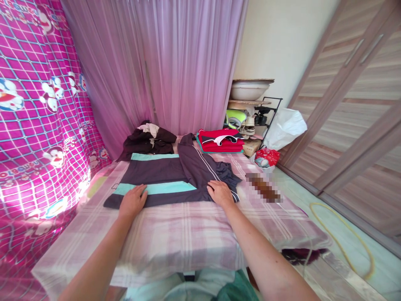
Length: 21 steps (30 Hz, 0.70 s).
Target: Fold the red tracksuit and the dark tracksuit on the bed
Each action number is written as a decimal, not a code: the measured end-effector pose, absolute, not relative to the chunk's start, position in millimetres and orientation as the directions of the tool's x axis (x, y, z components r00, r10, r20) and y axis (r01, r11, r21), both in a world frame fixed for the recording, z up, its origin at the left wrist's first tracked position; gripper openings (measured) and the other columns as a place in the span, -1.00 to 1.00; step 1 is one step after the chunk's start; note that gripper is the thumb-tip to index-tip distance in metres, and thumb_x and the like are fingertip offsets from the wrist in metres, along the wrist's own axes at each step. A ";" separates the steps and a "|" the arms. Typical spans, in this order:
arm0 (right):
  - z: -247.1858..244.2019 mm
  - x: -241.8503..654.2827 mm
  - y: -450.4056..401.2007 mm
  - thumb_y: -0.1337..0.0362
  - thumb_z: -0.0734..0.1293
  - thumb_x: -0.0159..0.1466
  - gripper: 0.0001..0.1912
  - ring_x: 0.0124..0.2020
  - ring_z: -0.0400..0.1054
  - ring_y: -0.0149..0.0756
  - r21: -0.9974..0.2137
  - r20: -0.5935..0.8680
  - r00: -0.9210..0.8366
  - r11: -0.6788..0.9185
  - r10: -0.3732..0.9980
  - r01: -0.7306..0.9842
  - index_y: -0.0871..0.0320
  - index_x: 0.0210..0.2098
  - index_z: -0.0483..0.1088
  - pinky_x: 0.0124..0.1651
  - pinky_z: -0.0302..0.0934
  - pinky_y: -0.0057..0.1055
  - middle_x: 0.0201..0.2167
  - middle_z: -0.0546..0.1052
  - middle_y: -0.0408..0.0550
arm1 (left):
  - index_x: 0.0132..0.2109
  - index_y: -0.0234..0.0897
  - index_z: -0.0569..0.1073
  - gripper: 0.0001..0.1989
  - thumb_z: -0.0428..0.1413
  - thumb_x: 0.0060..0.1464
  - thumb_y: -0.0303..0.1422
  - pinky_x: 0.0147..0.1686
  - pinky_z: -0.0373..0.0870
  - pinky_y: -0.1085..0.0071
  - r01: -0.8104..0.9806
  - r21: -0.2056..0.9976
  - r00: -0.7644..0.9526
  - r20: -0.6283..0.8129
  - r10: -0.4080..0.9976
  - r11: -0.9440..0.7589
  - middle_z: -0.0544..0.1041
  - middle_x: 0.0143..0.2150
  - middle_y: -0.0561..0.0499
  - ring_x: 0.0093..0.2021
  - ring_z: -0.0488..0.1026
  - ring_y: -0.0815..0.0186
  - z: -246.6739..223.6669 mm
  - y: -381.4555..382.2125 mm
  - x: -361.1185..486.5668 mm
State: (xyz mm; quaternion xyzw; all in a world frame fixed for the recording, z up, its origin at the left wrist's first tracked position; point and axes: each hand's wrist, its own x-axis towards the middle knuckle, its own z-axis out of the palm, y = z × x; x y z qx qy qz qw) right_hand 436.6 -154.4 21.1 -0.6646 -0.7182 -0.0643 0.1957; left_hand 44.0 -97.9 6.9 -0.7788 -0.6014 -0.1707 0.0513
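Note:
A dark jacket (pixel 156 172) with mint-green stripes lies spread out on the plaid-covered surface (pixel 181 234), its hem towards the left. At the right, a sleeve with white piping (pixel 205 161) lies across it, and the cloth beyond is bunched. My left hand (pixel 134 201) rests flat on the near left part, over the lower mint stripe, fingers stretched out. On the near right part, by the piping, lies my right hand (pixel 220 193), palm down with its fingers extended. Neither hand grips the cloth.
A stack of folded red clothes (pixel 222 142) sits at the far edge, with a crumpled dark clothes pile (pixel 148 140) to its left. A blurred brown item (pixel 265 189) lies at right. Beyond stand a shelf rack (pixel 272 113) and a white bag (pixel 286 125).

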 end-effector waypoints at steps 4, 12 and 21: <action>21.6 436.3 -154.9 0.24 0.19 0.37 -0.65 0.09 0.42 -0.21 -0.164 0.368 -0.048 0.115 0.929 0.980 0.10 0.00 0.54 0.23 0.16 -0.28 0.05 0.57 0.03 | 0.17 -0.32 0.48 -0.49 -0.16 0.24 -0.22 0.26 0.25 0.19 0.956 0.118 0.219 0.317 0.923 -0.268 0.48 0.21 -0.13 0.23 0.39 0.13 8.1 -99.2 45.3; 19.3 437.9 -153.4 0.24 0.18 0.37 -0.65 0.09 0.43 -0.21 -0.163 0.373 -0.052 0.120 0.927 0.979 0.10 0.00 0.54 0.23 0.17 -0.26 0.05 0.57 0.02 | 0.18 -0.36 0.46 -0.46 -0.18 0.24 -0.22 0.27 0.23 0.20 0.959 0.119 0.214 0.292 0.932 -0.258 0.48 0.21 -0.17 0.24 0.38 0.13 11.0 -100.7 47.2; 16.7 439.0 -153.1 0.23 0.18 0.37 -0.64 0.09 0.43 -0.19 -0.160 0.377 -0.054 0.123 0.925 0.979 0.09 0.01 0.54 0.24 0.16 -0.24 0.06 0.56 0.01 | 0.16 -0.32 0.48 -0.49 -0.15 0.24 -0.22 0.27 0.25 0.20 0.954 0.143 0.211 0.313 0.926 -0.265 0.49 0.20 -0.15 0.23 0.39 0.12 11.9 -101.7 47.2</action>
